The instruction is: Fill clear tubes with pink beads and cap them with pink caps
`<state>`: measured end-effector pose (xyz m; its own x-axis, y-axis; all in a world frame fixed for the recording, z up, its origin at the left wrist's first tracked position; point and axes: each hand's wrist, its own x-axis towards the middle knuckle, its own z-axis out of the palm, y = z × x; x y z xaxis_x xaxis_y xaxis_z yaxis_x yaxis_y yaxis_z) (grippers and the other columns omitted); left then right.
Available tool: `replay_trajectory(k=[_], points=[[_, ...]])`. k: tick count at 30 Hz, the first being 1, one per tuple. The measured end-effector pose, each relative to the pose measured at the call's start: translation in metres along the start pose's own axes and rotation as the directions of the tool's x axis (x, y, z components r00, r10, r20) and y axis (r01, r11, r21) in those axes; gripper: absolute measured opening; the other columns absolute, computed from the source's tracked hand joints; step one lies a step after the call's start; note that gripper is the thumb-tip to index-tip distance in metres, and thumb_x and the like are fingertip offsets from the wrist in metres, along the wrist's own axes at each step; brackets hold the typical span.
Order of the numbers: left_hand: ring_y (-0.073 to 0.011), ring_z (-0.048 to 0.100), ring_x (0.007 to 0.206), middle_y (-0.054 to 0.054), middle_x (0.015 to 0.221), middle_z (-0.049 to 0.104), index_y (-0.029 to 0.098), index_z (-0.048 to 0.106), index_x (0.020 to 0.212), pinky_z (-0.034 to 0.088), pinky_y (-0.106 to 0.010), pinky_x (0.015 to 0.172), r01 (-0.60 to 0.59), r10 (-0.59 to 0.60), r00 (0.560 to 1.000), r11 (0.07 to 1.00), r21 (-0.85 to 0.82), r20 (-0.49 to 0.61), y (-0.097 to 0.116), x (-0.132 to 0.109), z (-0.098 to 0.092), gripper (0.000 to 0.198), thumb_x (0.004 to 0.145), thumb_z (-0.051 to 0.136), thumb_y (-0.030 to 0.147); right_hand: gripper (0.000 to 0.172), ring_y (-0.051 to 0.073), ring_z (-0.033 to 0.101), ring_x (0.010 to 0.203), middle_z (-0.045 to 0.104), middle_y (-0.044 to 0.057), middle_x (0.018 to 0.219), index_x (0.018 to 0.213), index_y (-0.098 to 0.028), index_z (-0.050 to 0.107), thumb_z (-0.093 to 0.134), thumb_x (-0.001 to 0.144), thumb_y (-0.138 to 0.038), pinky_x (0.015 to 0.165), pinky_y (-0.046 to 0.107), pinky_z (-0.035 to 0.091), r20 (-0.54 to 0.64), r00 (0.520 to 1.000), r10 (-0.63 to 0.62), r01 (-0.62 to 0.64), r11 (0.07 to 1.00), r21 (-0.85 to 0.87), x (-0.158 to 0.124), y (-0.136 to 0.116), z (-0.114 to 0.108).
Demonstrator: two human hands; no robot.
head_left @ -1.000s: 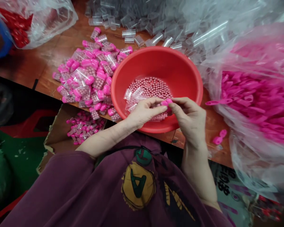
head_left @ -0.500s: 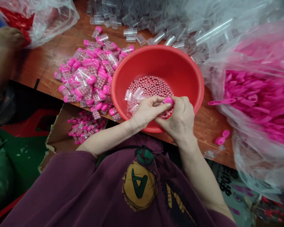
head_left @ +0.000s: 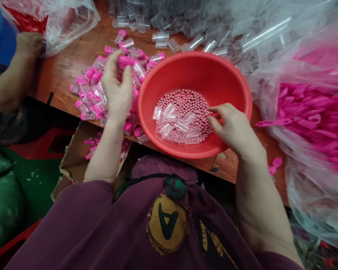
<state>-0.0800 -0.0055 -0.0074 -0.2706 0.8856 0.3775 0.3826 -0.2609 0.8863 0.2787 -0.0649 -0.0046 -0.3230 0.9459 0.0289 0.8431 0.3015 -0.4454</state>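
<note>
A red bowl [head_left: 197, 67] on the wooden table holds small pink beads [head_left: 186, 101] and several clear little containers [head_left: 171, 123]. My left hand [head_left: 116, 88] is over the pile of filled pink-capped containers [head_left: 92, 93] left of the bowl, fingers round one pink-capped container [head_left: 126, 61]. My right hand [head_left: 231, 125] rests at the bowl's near right rim, fingers curled inward over the beads; I cannot make out anything in it.
A clear bag of pink caps [head_left: 312, 108] lies at the right. Empty clear containers [head_left: 186, 26] are heaped at the back. A cardboard box [head_left: 73, 165] below the table edge holds more filled containers. Another person's hand [head_left: 29, 45] is at the far left by a blue tub [head_left: 0, 37].
My hands were together over the bowl pressing a pink cap onto a container. Now my left hand has carried the capped container left over the pile, and my right hand stays at the bowl.
</note>
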Motion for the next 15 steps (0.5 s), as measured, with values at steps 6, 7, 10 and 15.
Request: replay_trajectory(k=[6, 7, 10, 15], points=[[-0.0165, 0.05, 0.149, -0.003, 0.149, 0.067, 0.021, 0.065, 0.137, 0.031, -0.04, 0.139, -0.332, 0.34, 0.94, 0.874, 0.356, 0.041, 0.005, 0.0, 0.013, 0.053, 0.093, 0.066, -0.008, 0.045, 0.042, 0.069, 0.12, 0.074, 0.024, 0.147, 0.133, -0.014, 0.079, 0.049, 0.099, -0.008, 0.094, 0.056, 0.06, 0.391, 0.905, -0.17, 0.288, 0.919, -0.268, 0.043, -0.022, 0.026], [-0.0185, 0.058, 0.141, -0.003, 0.138, 0.074, 0.021, 0.071, 0.125, 0.039, -0.042, 0.133, -0.363, 0.318, 0.927, 0.895, 0.259, 0.199, 0.014, -0.011, 0.026, 0.041, 0.092, 0.071, -0.003, 0.041, 0.041, 0.07, 0.118, 0.077, 0.025, 0.139, 0.126, -0.012, 0.08, 0.049, 0.099, -0.007, 0.095, 0.053, 0.06, 0.416, 0.895, -0.163, 0.292, 0.918, -0.269, 0.047, -0.022, 0.029], [-0.0198, 0.073, 0.115, -0.006, 0.121, 0.082, 0.018, 0.077, 0.116, 0.055, -0.04, 0.112, -0.036, 0.011, 0.862, 0.999, 0.039, 0.507, 0.036, -0.04, 0.06, 0.023, 0.095, 0.073, 0.011, 0.031, 0.033, 0.075, 0.108, 0.081, 0.021, 0.118, 0.116, -0.011, 0.081, 0.055, 0.099, -0.012, 0.097, 0.046, 0.06, 0.343, 0.931, -0.122, 0.173, 0.977, -0.121, 0.047, -0.015, 0.023], [-0.016, 0.074, 0.09, -0.01, 0.116, 0.083, 0.012, 0.078, 0.12, 0.06, -0.033, 0.092, 0.473, -0.249, 0.681, 0.868, -0.153, 0.689, 0.059, -0.071, 0.09, 0.037, 0.084, 0.081, 0.017, 0.039, 0.027, 0.08, 0.094, 0.087, 0.008, 0.108, 0.133, -0.018, 0.08, 0.064, 0.098, -0.026, 0.089, 0.042, 0.066, 0.098, 0.995, -0.018, -0.022, 0.919, 0.394, 0.017, -0.013, 0.004]])
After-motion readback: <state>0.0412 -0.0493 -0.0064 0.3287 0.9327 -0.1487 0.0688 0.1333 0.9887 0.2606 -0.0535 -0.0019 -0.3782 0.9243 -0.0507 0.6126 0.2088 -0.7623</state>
